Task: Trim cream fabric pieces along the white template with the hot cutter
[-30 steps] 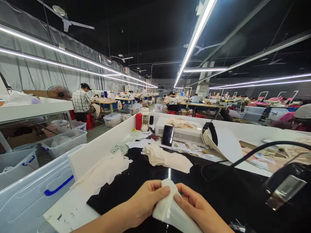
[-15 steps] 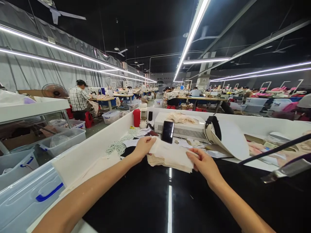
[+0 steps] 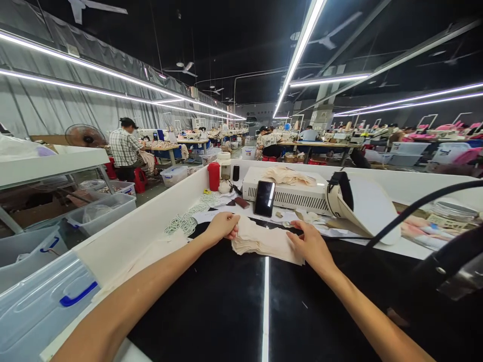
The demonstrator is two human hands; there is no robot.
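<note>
- Moved forward, my left hand (image 3: 222, 227) and right hand (image 3: 313, 245) flank the cream fabric stack (image 3: 266, 239).
- Left pinches its corner; right spreads, touching.
- Light, even tension should limit creases.

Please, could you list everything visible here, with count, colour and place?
worktop: one, black, centre
cloth stack: one, cream, on worktop
slotted box: one, white, rear centre
loose cloth: several, cream, atop slotted box
smartphone: one, black, before slotted box
sun visor: one, white and black, rear right
canister: one, red, rear left
jar: one, clear, beside canister
cord tangle: one, pale green, rear left
cable or rod: one, black, right
storage bins: several, translucent, left and background
caged fan: one, dark, left
ceiling fans: several, white, overhead
tube lights: several, white, overhead
co-workers: several, mixed clothing, background
distant goods: many, mixed, background
left hand: one, bare, cloth stack's left end
right hand: one, bare, cloth stack's right end
</note>
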